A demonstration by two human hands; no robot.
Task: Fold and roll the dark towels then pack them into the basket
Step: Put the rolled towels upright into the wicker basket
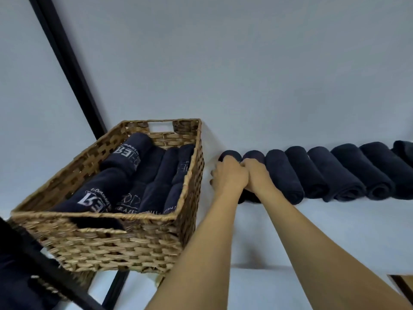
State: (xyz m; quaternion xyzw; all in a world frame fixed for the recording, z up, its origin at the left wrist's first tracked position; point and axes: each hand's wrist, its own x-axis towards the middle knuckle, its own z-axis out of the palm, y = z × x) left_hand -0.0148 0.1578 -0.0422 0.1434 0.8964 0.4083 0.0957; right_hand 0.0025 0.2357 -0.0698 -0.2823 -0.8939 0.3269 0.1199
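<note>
The wicker basket holds rolled dark towels, with open space along its left wall. Across a narrow bare strip of white tabletop, the left hand curls around the first roll and the right hand around the second roll, knuckles touching. More rolls line the wall rightward.

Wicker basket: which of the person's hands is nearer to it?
Left. The left hand grips the end rolled towel just beside the basket, not touching it; the right hand grips the next roll, one roll farther from the basket.
</note>
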